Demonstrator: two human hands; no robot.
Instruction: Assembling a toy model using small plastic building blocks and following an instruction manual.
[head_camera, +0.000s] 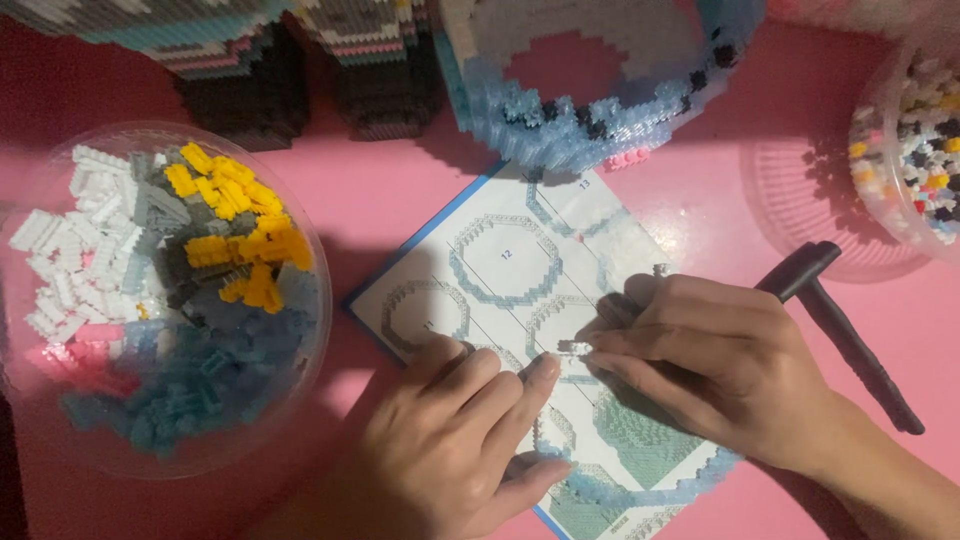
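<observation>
At the centre of the pink bench (400, 190), on the instruction sheet (520, 260), a tiny pale brick (574, 347) is pinched by the right hand (720, 370) and should be steadied by the left hand (460, 440), loosely curled and holding nothing, at 7 o'clock.

place: home hobby table | signs: pink tabletop (400, 190), brick tubs (160, 300), instruction sheet (500, 270)

A tiny pale brick piece (574, 347) sits pinched between fingertips, just above the printed instruction sheet (500, 262)
</observation>
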